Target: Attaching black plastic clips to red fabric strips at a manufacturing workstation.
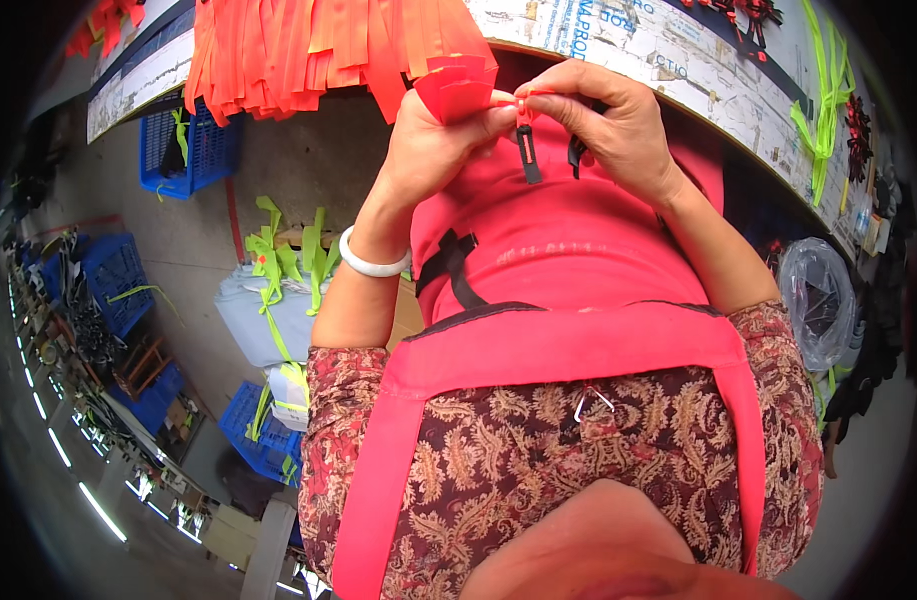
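A blue crate (215,168) stands on the floor (309,160) at far left, below the table (139,98); something dark lies inside it with a green strip (182,135). Farther left is a second crate (117,275), also blue; its contents are too small to tell. Nearer, beside the person's left arm, a third blue crate (277,458) has green strips hanging over it and a white package (291,398) at its right side; whether that sits inside, I cannot tell. Just beyond is a grey bundle (247,318) with more green strips draped on it. At right, below the table edge, a clear bag (817,300) bulges around something dark.

Both hands meet near the table's edge, in front of the pink apron (569,215). The left hand (434,150) is closed around a sheaf of orange strips (459,92), its thumb pointing right, towards the other hand. The right hand (614,125) pinches a bit of orange between thumb and forefinger, its other fingers curled. A slotted black tag (533,174) hangs between the hands; another black piece (576,155) shows under the right one. An orange pile (289,50) hangs over the table's edge, far left.
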### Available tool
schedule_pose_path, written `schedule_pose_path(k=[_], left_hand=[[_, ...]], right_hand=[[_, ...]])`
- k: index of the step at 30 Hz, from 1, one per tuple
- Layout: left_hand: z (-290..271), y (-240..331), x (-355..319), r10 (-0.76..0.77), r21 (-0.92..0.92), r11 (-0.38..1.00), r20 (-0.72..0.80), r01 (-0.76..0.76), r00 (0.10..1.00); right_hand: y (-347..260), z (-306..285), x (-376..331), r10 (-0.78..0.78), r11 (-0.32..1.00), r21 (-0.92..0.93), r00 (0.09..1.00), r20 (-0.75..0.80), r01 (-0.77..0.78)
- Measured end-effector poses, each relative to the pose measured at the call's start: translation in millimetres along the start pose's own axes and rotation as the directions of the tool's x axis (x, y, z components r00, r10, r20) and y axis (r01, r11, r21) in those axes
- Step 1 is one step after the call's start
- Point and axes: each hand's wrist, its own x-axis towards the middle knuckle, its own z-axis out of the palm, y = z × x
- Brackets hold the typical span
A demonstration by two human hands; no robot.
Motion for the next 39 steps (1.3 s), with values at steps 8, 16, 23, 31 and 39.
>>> schedule_pose_path(k=[8, 16, 23, 31, 39], left_hand=[[-9, -2, 1, -0.079, -0.244, 0.968, -0.05, 0.064, 0.996], [-7, -5, -1, -0.102, -0.263, 0.959, 0.008, 0.101, 0.995], [-4, -7, -4, -0.07, -0.244, 0.968, -0.058, 0.054, 0.996], [-9, -1, -11, -0.038, -0.175, 0.984, 0.005, 0.038, 0.999], [-18, -1, -16, -0.084, -0.161, 0.983, 0.053, 0.091, 0.995]], right_hand=[[-5, 4, -3, 0.292, 0.94, 0.176, 0.956, 0.027, -0.293], [-3, 4, -7, 0.298, 0.951, 0.074, 0.953, 0.047, -0.301], [-3, 7, -9, 0.296, 0.953, 0.063, 0.954, 0.04, -0.298], [-8, 15, -14, 0.307, 0.937, 0.174, 0.952, 0.006, -0.304], [-12, 21, -19, 0.409, 0.871, 0.258, 0.908, 0.091, -0.419]])
